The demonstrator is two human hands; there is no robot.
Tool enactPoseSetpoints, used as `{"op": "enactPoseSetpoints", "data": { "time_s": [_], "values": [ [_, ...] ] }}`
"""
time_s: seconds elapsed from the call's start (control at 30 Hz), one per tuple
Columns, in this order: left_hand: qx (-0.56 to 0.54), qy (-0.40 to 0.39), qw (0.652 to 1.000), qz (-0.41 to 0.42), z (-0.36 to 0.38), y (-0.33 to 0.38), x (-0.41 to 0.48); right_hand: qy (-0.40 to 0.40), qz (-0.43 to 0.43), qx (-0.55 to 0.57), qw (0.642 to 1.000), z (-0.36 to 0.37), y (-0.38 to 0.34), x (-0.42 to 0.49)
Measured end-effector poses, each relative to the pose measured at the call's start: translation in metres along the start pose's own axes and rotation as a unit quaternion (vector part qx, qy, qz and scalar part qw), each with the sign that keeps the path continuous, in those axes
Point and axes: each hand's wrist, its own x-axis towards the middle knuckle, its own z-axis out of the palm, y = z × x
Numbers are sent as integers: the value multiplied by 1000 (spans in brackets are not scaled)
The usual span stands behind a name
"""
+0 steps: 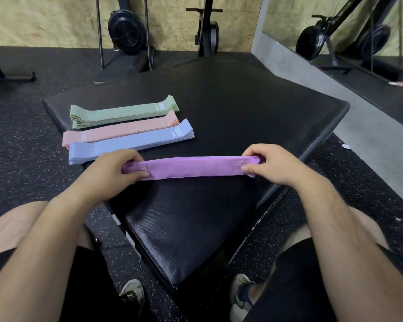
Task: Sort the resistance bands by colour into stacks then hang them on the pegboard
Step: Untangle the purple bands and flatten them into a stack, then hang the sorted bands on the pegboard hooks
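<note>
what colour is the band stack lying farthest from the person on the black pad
Pale green: the green stack, beyond the pink and blue ones, clearest in the head view.

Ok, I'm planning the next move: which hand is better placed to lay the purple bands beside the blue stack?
Left, probably. The left hand grips the purple bands at the end nearest the blue stack; the right hand grips the other end, farther off over the black pad.

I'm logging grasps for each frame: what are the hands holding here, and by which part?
Both hold the purple resistance bands by the ends: the left hand grips the left end, the right hand pinches the right end.
</note>
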Motion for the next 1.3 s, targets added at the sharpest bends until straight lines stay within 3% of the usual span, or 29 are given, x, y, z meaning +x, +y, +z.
{"op": "enactPoseSetpoints", "data": {
  "time_s": [0.07,0.23,0.37,0.67,0.93,1.0,1.13,1.23,1.3],
  "values": [
    [-57,-6,998,-27,-1,-2,-3,17,-1,2,1000,-2,8,2],
    [-93,77,992,-35,-4,-2,-5,96,-36,47,994,-5,9,2],
    [-85,39,993,-70,0,-13,-7,57,6,15,998,3,17,6],
    [-311,49,936,-155,-5,-18,-11,42,24,303,952,-11,-14,-2],
    [-271,51,941,-196,-13,-24,-28,20,-61,196,979,-59,-122,-1],
    [-354,58,912,-200,-19,-21,-36,27,-77,153,985,-76,-146,2],
    [-542,94,819,-164,-46,-11,-52,46,-61,135,988,-100,-164,8],
    [-556,100,812,-146,-69,-11,-57,27,-45,183,982,-104,-171,11],
    [-519,95,834,-162,-78,-11,-55,9,-58,217,974,-104,-183,15]
  ]
}}
